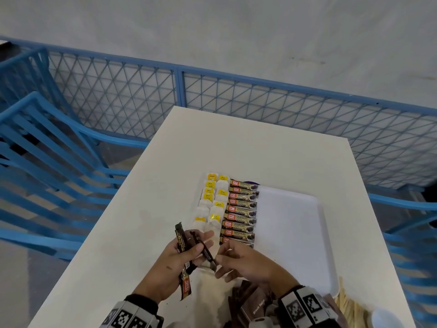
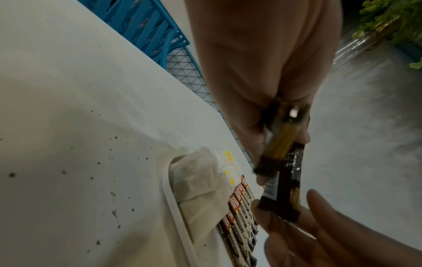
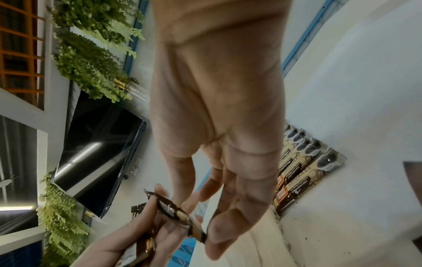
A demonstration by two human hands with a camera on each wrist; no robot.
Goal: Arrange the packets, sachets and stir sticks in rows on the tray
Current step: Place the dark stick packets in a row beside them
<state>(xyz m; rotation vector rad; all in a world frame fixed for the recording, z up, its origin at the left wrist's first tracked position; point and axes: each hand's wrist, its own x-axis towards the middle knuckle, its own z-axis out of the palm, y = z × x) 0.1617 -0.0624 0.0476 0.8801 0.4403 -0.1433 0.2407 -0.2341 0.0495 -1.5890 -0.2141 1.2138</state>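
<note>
Head view: left hand grips several dark coffee sachets above the bench. Right hand pinches one sachet's near end; its long axis points away toward the tray, lying beyond, rightward.

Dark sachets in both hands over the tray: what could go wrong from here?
The left hand holds several dark sachets loosely while the right hand pinches one out; the rest could slip onto the tea bags and disturb that row. Loose granules on the table suggest a sachet may be leaking.
</note>
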